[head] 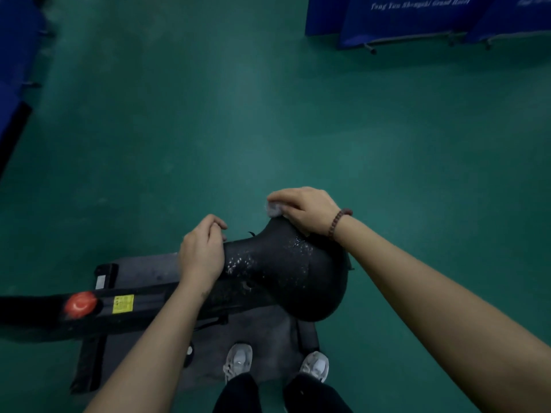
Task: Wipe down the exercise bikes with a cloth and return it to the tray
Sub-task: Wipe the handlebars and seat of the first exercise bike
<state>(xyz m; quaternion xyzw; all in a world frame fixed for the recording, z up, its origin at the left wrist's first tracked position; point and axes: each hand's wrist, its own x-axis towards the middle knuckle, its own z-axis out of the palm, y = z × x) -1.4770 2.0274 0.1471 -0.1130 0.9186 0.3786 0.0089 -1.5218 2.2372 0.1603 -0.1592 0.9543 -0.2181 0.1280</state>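
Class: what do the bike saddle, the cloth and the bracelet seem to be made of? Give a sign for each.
Saddle: probably matte black vinyl or synthetic leather; glistening specks sit on it. Cloth: soft, fuzzy grey fabric, perhaps microfibre; bunched under the right hand. Bracelet: round reddish-brown beads, possibly wood.

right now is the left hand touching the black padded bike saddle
Touching. Head view shows the left hand holding the narrow nose of the black saddle.

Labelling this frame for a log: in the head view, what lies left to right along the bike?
Red knob, yellow sticker, left hand gripping the saddle, cloth, right hand, bead bracelet.
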